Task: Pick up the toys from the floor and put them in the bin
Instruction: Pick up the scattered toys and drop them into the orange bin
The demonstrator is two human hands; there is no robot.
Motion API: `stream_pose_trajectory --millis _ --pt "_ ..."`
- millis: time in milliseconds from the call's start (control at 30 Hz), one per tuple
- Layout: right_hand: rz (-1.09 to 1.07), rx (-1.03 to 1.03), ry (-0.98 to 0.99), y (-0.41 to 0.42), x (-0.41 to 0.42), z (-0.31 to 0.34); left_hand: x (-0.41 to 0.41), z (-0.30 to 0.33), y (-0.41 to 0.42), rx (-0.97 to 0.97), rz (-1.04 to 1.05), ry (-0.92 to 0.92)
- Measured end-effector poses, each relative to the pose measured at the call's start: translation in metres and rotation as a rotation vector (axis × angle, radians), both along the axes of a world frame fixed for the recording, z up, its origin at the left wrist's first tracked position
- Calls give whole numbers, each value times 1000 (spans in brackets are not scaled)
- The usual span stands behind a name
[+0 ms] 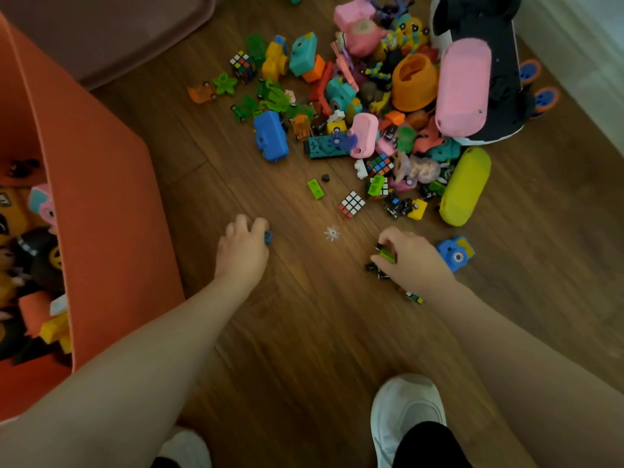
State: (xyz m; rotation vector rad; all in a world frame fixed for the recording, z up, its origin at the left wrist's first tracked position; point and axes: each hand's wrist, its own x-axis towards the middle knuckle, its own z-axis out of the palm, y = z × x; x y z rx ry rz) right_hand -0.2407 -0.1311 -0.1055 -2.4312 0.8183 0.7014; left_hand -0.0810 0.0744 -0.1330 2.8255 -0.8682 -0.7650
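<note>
A person's left hand (243, 246) pinches a small blue toy (268, 236) on the wooden floor (304, 332); the right hand (410, 260) curls around a green brick (387, 255). Secure both grips, then carry left to the orange bin (111, 231).

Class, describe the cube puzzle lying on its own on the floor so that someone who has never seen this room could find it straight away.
Start at the big toy pile on the wooden floor, then come toward the person's two hands. Between the pile's near edge and the hands lies a cube puzzle, apart from the heap, just right of a small green brick. Unlike the other cube puzzles, its top face is mostly white.
</note>
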Motion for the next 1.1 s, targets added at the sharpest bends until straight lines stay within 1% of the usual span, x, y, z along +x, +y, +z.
stream_pose_trajectory --millis 100,200,267,367,433,533,567,600,633,733,867,1033,1100 --pt "122 -61 102 6 -1 3 3 0 -3 8 -48 33" --pt "234 -157 167 12 0 0 3 0 -8 46 -148 -25" --pt "256 -178 176 16 3 -1 0 3 -13 51 -203 -57" --pt "275 -153 186 19 8 0 -7 8 -23 35 -277 -54" --pt "200 -97 173 18 7 -1 -13 10 -30 -5 -290 -14" --pt "-86 22 68 13 3 2 -19 17 -43 -83 -199 227" --pt "-168 59 24 11 2 3 -21 19 -48 -86 -184 290" --pt "-234 98 -17 9 1 4 -23 20 -53 -78 -189 312" --pt "-289 138 -53 7 0 5 -24 20 -58 -67 -212 297" --pt "-428 239 -145 4 -3 6 -28 16 -72 -34 -309 158" --pt "-497 275 -207 5 -5 5 -31 9 -85 53 -341 92" --pt "-471 270 -199 10 -6 3 -31 5 -91 43 -289 157" --pt "-450 273 -173 11 -4 3 -30 6 -91 77 -253 204"
